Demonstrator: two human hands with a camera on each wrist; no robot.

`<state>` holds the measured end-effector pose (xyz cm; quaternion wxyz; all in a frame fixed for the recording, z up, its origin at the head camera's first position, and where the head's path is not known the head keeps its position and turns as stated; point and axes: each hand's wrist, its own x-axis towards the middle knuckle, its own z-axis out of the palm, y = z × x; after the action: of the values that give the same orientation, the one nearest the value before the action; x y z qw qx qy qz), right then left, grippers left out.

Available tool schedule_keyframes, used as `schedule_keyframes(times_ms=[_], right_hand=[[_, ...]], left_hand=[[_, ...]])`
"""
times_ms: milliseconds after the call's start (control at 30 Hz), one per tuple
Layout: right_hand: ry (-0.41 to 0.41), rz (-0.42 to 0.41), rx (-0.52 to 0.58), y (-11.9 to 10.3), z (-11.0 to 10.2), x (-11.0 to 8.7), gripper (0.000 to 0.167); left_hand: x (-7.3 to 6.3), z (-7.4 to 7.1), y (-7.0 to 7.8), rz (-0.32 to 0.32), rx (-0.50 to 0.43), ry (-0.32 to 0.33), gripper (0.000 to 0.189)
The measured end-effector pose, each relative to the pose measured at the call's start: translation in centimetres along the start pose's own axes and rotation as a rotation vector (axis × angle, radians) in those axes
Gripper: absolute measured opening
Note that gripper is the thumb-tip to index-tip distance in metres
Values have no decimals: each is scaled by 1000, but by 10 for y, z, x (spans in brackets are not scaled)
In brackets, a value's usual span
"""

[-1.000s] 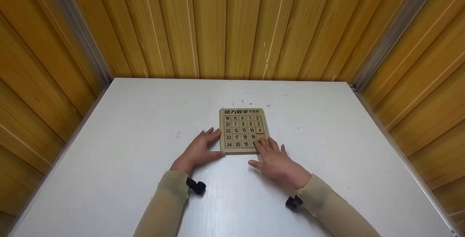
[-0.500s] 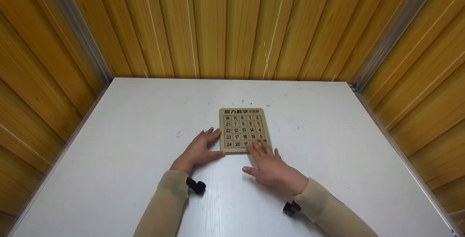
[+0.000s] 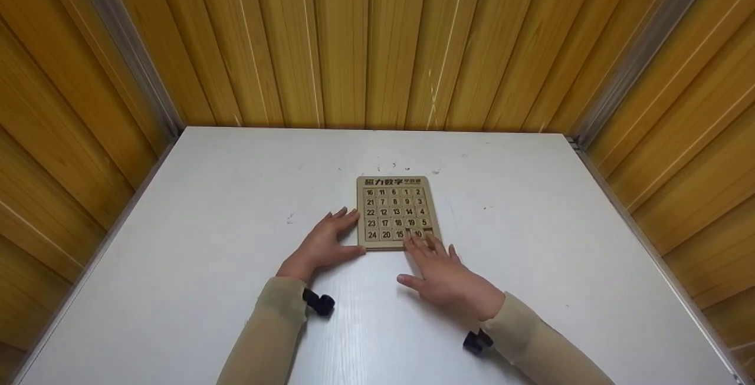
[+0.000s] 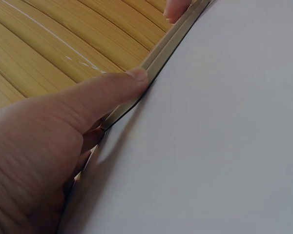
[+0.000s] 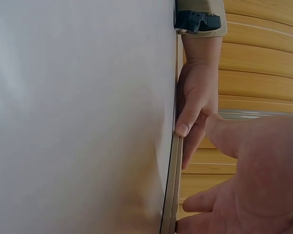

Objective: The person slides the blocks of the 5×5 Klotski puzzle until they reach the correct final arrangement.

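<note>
Number board point(image 3: 383, 244): flat on the bench point(image 3: 206, 243), near the middle from left to right, between the two hands.
Long axis: runs near to far; the short sides face the person and the far wall.
Which way it points: the printed title sits at the far end, so numerals and lettering read upright from the near side.
From the left hand point(image 3: 328, 243): the board lies to the right and somewhat far of the palm.
From the right hand point(image 3: 445, 277): the board lies to the far left of the palm, only its near right part under the fingertips.
Nearer hand: both touch it; for the nearest row's right end, the right hand is clearly closer.
Key relation, as I judge it: right fingertips against tile 10 point(image 3: 418, 234), which shows at their tips and looks set between the fourth and fifth columns. Dark slivers appear on both sides; fingers hide the exact gap.
Left hand's state: thumb and fingers spread, thumb at the near left corner, fingertips along the left edge, bracing without wrapping round.
Right hand's state: fingers extended, thumb held out to the left above the bench, nothing gripped; fingertips rest on the nearest row.
</note>
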<state>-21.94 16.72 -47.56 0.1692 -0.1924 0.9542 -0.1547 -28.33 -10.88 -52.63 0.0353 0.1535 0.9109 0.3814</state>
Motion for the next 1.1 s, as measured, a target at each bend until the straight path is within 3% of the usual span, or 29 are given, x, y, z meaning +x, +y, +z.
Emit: schedule_keyframes(times_ms=[367,533,733,1100], right_hand=[[0,22,41,10,-4,-5,86],[-11,1,62,2,-2,-3,86],[-28,-51,43,-15,3,1,85],[-60,-43,24,-24,4,8,87]], left_hand=[[0,-2,0,-15,-2,-5,86],[0,-1,0,-37,-5,-8,87],[0,1,-1,-15,13,1,87],[-1,1,-1,-12,6,4,88]])
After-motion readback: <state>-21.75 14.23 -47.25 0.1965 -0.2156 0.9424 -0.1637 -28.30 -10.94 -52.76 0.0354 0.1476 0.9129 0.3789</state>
